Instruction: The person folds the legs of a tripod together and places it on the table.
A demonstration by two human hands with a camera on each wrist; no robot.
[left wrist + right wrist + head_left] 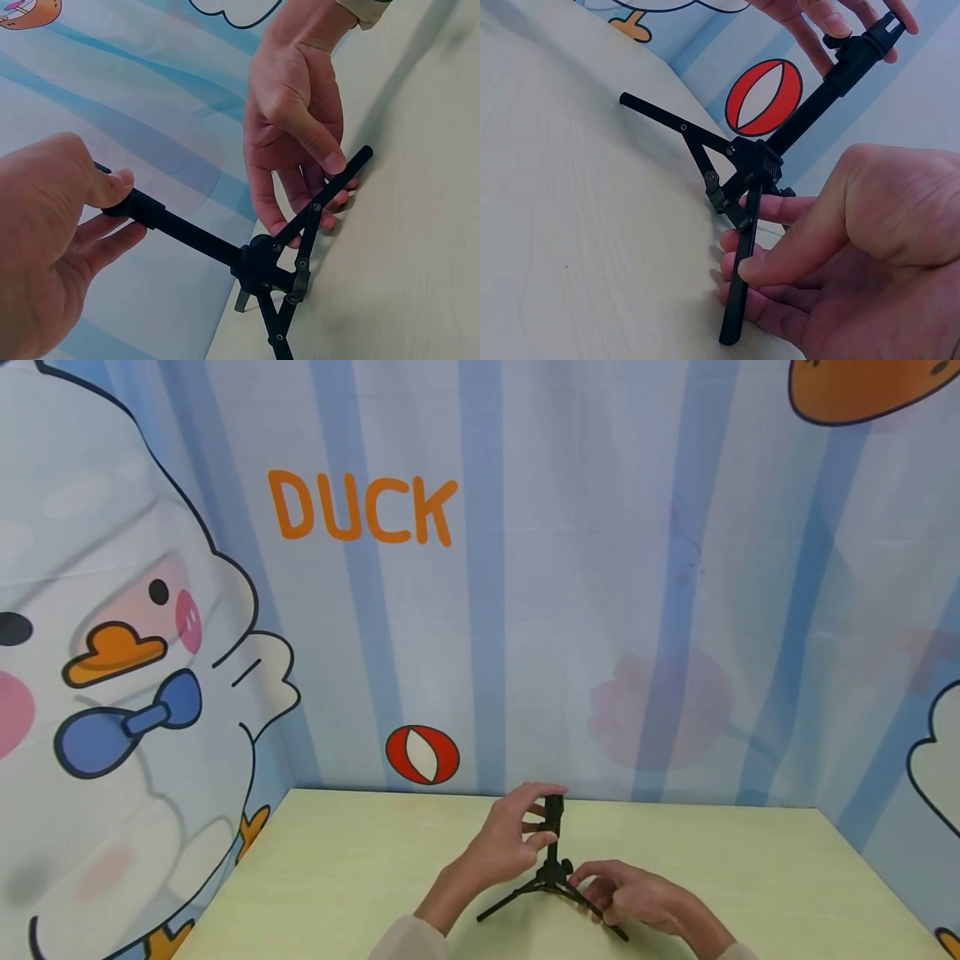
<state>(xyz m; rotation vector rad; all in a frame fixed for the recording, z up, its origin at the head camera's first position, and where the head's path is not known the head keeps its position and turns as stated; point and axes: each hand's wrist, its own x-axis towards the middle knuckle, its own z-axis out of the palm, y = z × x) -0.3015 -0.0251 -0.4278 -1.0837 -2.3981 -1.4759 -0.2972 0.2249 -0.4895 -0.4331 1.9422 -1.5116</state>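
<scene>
A small black tripod (552,868) stands on the table with its legs spread and its column upright. My left hand (513,835) grips the top of the column, thumb on one side and fingers on the other. Low on the right, my right hand (637,897) holds one leg (739,292), the thumb on its near face and the fingers behind it. In the left wrist view, hinged braces (303,266) join the legs to the lower column. A knob (838,41) sticks out near the column's top, beside the left thumb.
The pale yellow table (360,860) ends at a cloth backdrop (555,610) printed with blue stripes, the word DUCK and a red ball. A large printed duck (112,735) covers the left side cloth.
</scene>
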